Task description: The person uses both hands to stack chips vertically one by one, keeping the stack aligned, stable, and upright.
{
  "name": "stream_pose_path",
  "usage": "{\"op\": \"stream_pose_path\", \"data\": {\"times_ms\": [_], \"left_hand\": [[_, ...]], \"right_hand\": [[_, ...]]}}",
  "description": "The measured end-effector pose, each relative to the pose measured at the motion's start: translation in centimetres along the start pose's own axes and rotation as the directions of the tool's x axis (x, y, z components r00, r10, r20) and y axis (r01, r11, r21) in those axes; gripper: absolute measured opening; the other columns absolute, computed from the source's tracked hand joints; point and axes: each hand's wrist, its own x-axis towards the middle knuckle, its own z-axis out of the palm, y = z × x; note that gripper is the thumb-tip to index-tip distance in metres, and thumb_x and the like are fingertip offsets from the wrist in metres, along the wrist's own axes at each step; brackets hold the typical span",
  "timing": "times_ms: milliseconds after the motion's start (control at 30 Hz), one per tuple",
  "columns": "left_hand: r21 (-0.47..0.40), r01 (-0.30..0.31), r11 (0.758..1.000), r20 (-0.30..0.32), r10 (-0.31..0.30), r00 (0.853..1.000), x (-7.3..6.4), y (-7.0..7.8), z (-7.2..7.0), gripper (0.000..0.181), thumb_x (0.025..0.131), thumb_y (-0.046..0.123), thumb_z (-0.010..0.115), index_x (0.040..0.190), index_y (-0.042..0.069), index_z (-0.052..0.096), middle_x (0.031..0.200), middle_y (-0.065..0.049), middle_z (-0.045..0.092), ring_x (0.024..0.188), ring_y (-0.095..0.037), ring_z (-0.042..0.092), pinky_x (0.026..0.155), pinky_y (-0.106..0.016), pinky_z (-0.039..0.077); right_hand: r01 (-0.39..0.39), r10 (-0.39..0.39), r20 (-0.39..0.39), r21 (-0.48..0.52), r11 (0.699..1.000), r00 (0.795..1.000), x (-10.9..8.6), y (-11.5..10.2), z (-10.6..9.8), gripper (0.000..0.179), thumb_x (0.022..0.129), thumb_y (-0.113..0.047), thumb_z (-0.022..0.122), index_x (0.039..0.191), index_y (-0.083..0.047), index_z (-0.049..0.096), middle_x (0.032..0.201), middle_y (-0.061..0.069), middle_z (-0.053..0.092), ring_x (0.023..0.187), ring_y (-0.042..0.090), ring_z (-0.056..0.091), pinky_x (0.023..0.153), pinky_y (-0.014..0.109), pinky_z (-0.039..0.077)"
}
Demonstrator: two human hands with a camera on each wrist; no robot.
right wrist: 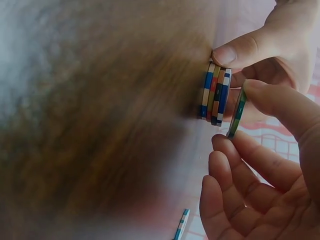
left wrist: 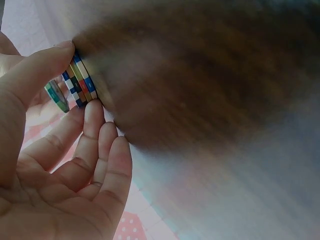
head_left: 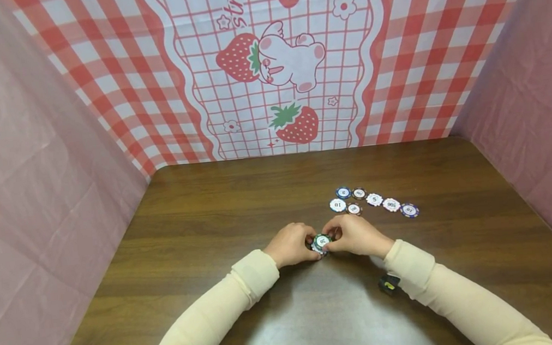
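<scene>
A short stack of poker chips (right wrist: 216, 95) with blue, yellow, red and white edges stands on the wooden table. My left hand (head_left: 292, 243) grips this stack from the left, thumb on the near side and fingers on the far side. Between thumb and fingertips, my right hand (head_left: 357, 234) pinches a green poker chip (head_left: 321, 241) marked 20. In the right wrist view that chip is slightly tilted, just above the top of the stack, with a narrow gap between them. The left wrist view shows the stack's layered edges (left wrist: 80, 80) against the left fingers.
Beyond my right hand several loose chips lie flat: a white chip (head_left: 338, 205) marked 10, a blue one (head_left: 343, 192), brown ones, and a row ending at a purple chip (head_left: 409, 210). A strawberry-print cloth (head_left: 291, 67) hangs behind the table (head_left: 185, 202); pink cloth flanks it.
</scene>
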Motion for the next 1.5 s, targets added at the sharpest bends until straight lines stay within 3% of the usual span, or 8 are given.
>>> {"op": "stream_pose_path", "data": {"times_ms": [233,700,1500], "left_hand": [[-0.005,0.009,1.0,0.004,-0.009,1.0,0.0,0.05,-0.11,0.033,0.074,0.031,0.083,0.102,0.014,0.074,0.086,0.005,0.069,0.079,-0.006,0.057,0.073,-0.021,0.046],[-0.002,-0.013,1.0,-0.013,0.013,1.0,0.13,-0.19,0.32,0.029,0.072,0.031,0.083,0.095,0.016,0.075,0.078,0.008,0.067,0.074,-0.004,0.052,0.068,-0.019,0.042],[-0.026,0.013,1.0,0.004,-0.012,1.0,0.04,-0.1,0.12,0.031,0.072,0.032,0.083,0.098,0.016,0.074,0.082,0.009,0.068,0.077,-0.004,0.055,0.07,-0.019,0.043]], "right_hand": [[0.001,0.0,0.005,-0.025,1.0,1.0,0.02,0.0,0.2,0.024,0.074,-0.023,0.083,0.093,-0.011,0.074,0.081,-0.003,0.07,0.072,0.007,0.058,0.066,0.02,0.048],[0.038,-0.039,-0.002,-0.062,0.997,0.999,0.06,-0.47,0.46,0.022,0.073,-0.024,0.083,0.09,-0.012,0.075,0.08,-0.003,0.069,0.071,0.009,0.058,0.064,0.019,0.046],[-0.001,0.0,-0.017,-0.045,0.999,1.0,0.13,-0.37,0.53,0.028,0.072,-0.023,0.083,0.095,-0.011,0.074,0.083,-0.003,0.07,0.074,0.008,0.06,0.067,0.02,0.048]]}}
